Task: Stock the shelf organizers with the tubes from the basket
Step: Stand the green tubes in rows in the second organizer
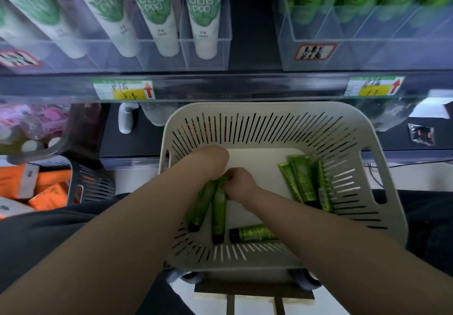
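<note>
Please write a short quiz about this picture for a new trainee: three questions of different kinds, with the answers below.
1. True or false: the left hand and the right hand are both inside the basket.
2. How many green tubes lie untouched near the basket's right wall? A) one B) three C) six
3. Fill in: the shelf organizer already holding green tubes stands on the ____ side of the shelf.
Key: 1 true; 2 B; 3 right.
</note>
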